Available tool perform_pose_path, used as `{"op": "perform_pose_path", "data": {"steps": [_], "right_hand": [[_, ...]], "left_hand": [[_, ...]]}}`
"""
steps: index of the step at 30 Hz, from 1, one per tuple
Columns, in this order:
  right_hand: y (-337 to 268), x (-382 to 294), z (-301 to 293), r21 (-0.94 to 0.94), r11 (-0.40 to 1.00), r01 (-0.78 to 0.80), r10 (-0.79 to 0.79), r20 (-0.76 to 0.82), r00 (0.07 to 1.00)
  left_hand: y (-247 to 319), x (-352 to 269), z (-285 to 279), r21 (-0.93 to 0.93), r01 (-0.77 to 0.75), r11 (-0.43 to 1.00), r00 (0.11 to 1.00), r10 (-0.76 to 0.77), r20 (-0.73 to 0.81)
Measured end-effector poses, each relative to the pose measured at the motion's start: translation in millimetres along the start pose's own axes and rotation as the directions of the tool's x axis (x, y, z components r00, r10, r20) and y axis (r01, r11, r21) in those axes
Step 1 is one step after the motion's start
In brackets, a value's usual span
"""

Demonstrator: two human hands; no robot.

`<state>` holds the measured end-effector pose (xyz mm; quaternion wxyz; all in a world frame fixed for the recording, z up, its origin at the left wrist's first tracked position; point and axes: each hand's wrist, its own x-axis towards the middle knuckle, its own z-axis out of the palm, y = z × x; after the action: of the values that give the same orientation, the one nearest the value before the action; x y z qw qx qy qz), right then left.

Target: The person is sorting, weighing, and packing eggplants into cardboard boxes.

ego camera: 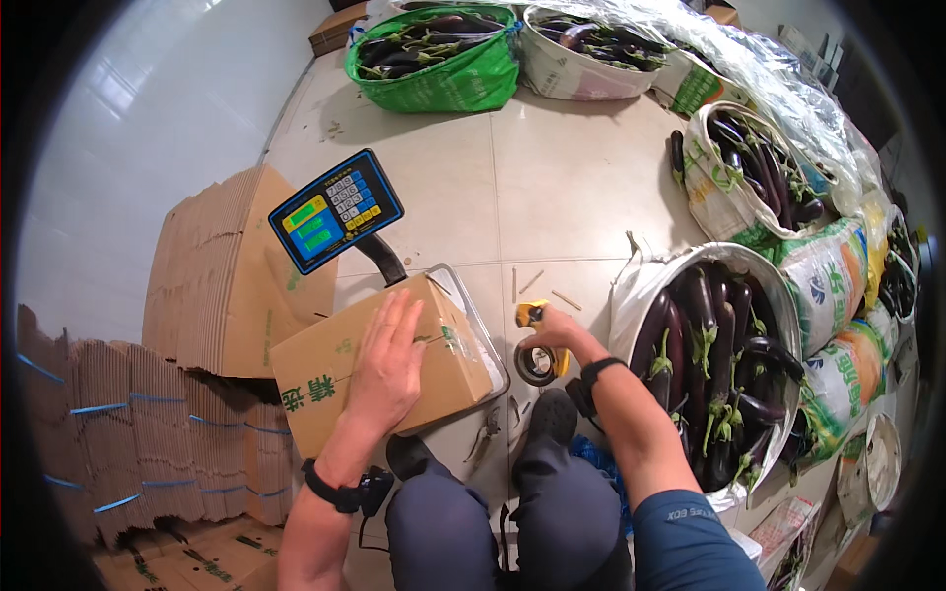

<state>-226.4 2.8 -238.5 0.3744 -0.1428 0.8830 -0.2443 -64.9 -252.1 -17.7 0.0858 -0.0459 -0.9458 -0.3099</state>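
A closed cardboard box (325,369) with green print lies on the platform of a digital scale (488,343), and clear tape shows at its right end. My left hand (388,362) rests flat on the top of the box, fingers together and stretched out. To the right of the box, my right hand (550,329) grips a yellow tape dispenser (563,362) close to the floor. The scale's display head (336,212) stands on a black post behind the box, its green readouts lit.
A large sack of eggplants (628,295) stands right of my right arm. Further sacks, including a green one (443,89), line the back and right. Folded cardboard boxes (199,273) lean at left, above strapped bundles (170,436). Stem scraps (484,436) lie near my feet.
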Motion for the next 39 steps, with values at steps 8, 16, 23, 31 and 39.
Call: {"op": "perform_pose_path", "data": {"steps": [8,16,23,31,39], "right_hand": [[81,29,40,0.122,0.984,-0.134,0.154,-0.181,0.971],[66,18,28,0.067,0.912,-0.405,0.399,-0.382,0.834],[-148,-66,17,0.698,0.471,0.540,-0.291,-0.455,0.842],[-88,-35,54,0.812,0.549,0.199,-0.307,-0.026,0.951],[-51,-40,4,0.563,0.766,0.310,-0.437,0.103,0.894]], "left_hand": [[-60,-69,-60,0.455,0.341,0.822,0.940,-0.285,-0.190],[-150,-146,-63,-0.889,0.314,0.332,0.749,-0.663,0.016],[-214,-209,29,-0.984,0.152,0.094,0.713,-0.700,0.043],[-239,-210,80,-0.870,0.348,0.349,0.810,-0.579,0.092],[-190,-184,77,-0.749,0.469,0.469,0.842,-0.494,0.218]]}}
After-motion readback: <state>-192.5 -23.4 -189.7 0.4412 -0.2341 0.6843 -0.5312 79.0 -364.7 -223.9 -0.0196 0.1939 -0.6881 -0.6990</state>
